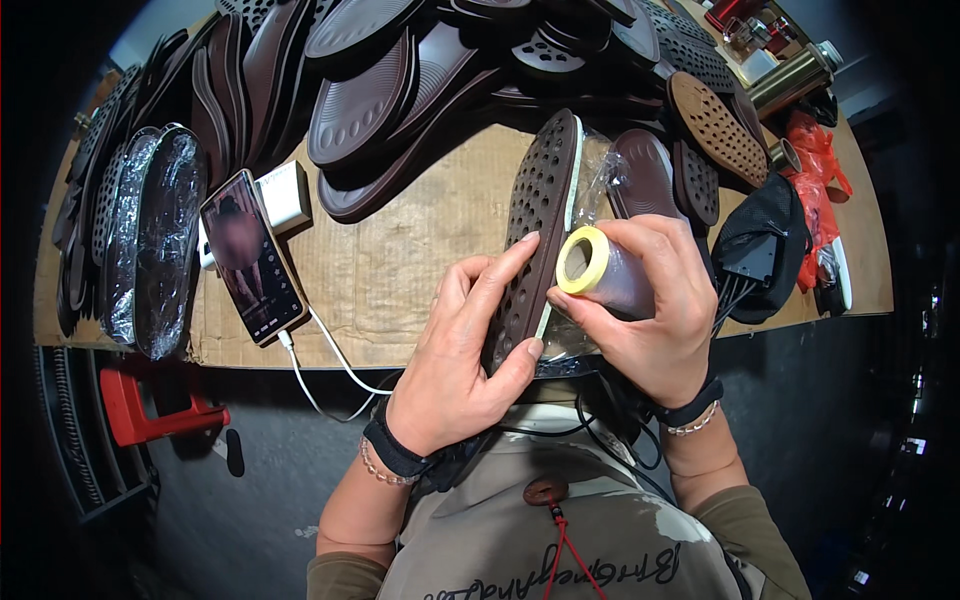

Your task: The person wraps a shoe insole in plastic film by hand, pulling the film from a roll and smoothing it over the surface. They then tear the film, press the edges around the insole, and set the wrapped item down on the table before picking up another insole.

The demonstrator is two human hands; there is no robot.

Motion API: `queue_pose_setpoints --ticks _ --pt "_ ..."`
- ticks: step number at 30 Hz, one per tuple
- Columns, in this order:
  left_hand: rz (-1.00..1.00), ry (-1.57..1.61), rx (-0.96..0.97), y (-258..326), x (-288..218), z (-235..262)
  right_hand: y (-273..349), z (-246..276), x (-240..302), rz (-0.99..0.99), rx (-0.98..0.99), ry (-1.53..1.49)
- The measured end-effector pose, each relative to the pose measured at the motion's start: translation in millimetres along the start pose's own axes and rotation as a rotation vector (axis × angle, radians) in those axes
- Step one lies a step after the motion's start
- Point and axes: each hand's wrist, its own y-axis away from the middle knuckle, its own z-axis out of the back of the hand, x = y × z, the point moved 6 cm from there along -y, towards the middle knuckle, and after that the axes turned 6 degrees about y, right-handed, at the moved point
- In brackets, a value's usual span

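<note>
A dark brown shoe sole (pixel 545 195), dotted with holes, stands tilted on its edge near the table's front, with a pale layer along its right side. My left hand (pixel 450 365) grips its lower half, fingers lying on the holed face and thumb at the near edge. In my right hand (pixel 668 325) is a roll of clear plastic film (pixel 630 278) with a yellow-rimmed core. The roll is just right of the sole. Loose film (pixel 600 165) shows along the sole's far right side; whether it goes all the way round is hidden.
Piles of brown soles (pixel 365 100) line the back. Film-wrapped soles (pixel 150 240) stand at left beside a propped phone (pixel 250 258) and white charger (pixel 285 195). A white cable (pixel 325 345) hangs over the front edge. At right are a black mesh item (pixel 765 235) and red plastic bag (pixel 815 165).
</note>
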Motion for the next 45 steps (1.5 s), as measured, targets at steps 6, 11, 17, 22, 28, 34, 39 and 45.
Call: queue_pose_setpoints --ticks 6,11,17,22,28,34,39,45 --pt "0.018 -0.023 0.006 0 0 0 2 -1 0 -0.013 -0.009 0.031" --pt "0.018 -0.042 -0.005 -1 -1 1 2 -1 2 -0.043 0.015 0.045" --pt "0.094 -0.108 -0.061 -12 0 1 3 -6 7 -0.031 0.065 0.056" --pt "0.168 -0.063 -0.066 -24 1 5 0 -5 6 -0.01 0.174 0.071" --pt "0.204 -0.047 -0.077 -24 3 4 -4 -5 -7 -0.037 0.354 -0.128" --pt "0.184 -0.029 -0.086 -22 6 4 -18 4 -22 -0.018 0.112 -0.19" --pt "0.165 -0.025 -0.089 -22 6 3 -19 1 -19 0.014 -0.007 -0.027" --pt "0.128 -0.064 -0.089 -20 7 4 -19 1 -16 0.033 -0.036 0.026"
